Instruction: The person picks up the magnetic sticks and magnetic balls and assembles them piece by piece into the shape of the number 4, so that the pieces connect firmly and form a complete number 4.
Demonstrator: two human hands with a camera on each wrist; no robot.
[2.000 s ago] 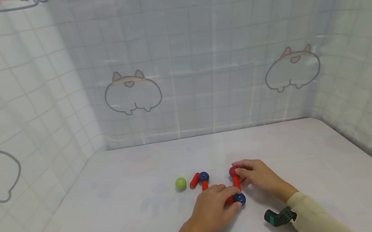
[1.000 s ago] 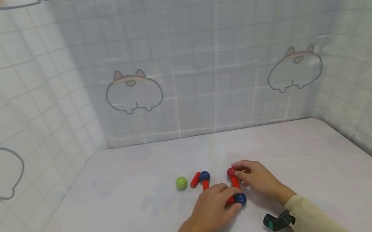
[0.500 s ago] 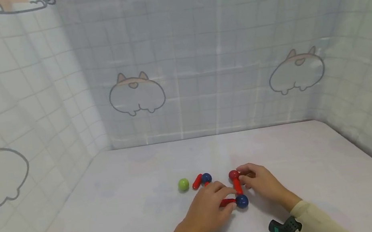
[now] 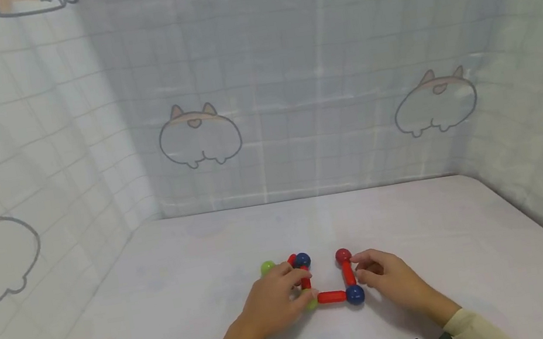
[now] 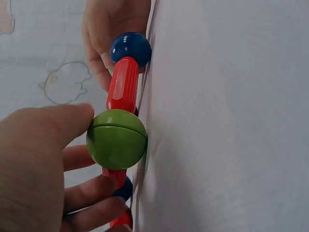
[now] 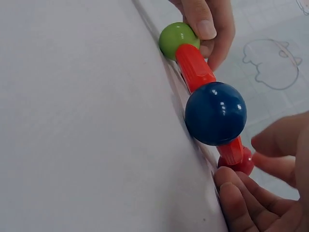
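Several red rods and balls of a ball-and-rod building toy form a U shape on the table. A green ball [image 5: 117, 140] makes its near-left corner, and my left hand [image 4: 272, 306] holds it, thumb against its side and fingers by the left red rod [image 4: 305, 278]. A red rod [image 4: 331, 297] links it to a blue ball [image 4: 355, 295] at the near right. Another red rod [image 4: 348, 273] leads from there to a red ball [image 4: 342, 255]. My right hand [image 4: 393, 280] lies beside this side, fingers loosely bent, holding nothing. At the far left sits a second blue ball [image 4: 302, 260].
A loose green ball [image 4: 267, 267] and a red rod [image 4: 292, 259] lie left of the far blue ball, partly hidden by my left hand. The white table [image 4: 183, 254] is bounded by cloth-covered walls [image 4: 290, 83] at the back and sides.
My left hand has left the near-right blue ball and moved left to the green corner ball, uncovering the near rod. My right hand has drawn back slightly from the red ball.
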